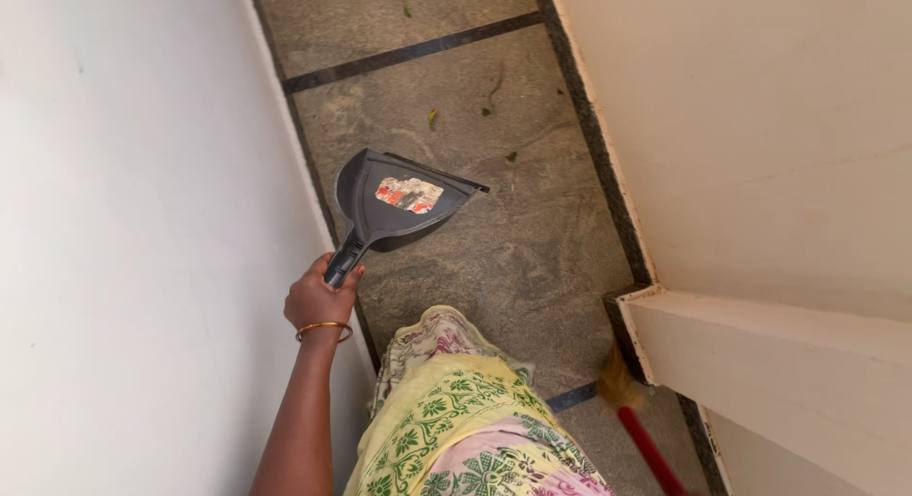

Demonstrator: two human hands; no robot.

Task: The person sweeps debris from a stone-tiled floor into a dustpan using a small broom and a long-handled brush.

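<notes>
Firmly held, the dustpan (404, 203) hangs in the left hand (318, 301), above the stone floor (513, 258).

The left hand's fingers are wrapped shut round the handle; the right hand is out of view, so its grip cannot be told, though a red-handled broom (635, 422) shows low on the right side. Ahead of the pan lie small leaf scraps (432, 118). Sweeping would go best with the pan's lip set flat on the floor, just short of the scraps.

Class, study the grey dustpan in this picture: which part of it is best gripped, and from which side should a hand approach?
Grip the dustpan by its narrow handle, coming from the rear, near-wall side, as the left hand does. The handle tapers to a hand-sized stem, while the wide scoop flares away toward the floor.
</notes>
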